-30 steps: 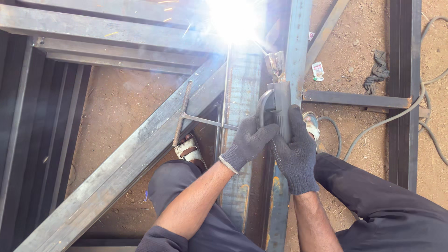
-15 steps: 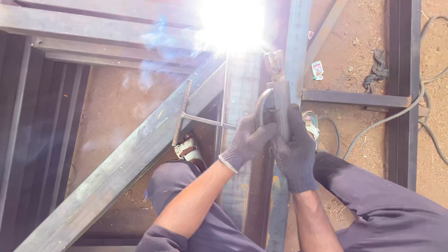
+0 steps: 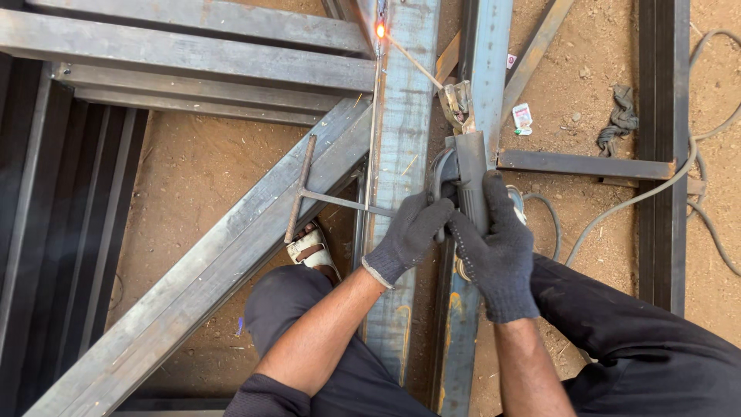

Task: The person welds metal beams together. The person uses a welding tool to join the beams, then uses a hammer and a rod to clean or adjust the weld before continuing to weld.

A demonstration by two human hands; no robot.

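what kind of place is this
Probably an outdoor metal fabrication or welding yard: steel box beams laid out on bare dirt ground, both gloved hands gripping an electrode holder, welding cable trailing across the soil.

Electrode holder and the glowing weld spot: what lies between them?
In the head view, only the thin welding rod spans from electrode holder to glowing spot.
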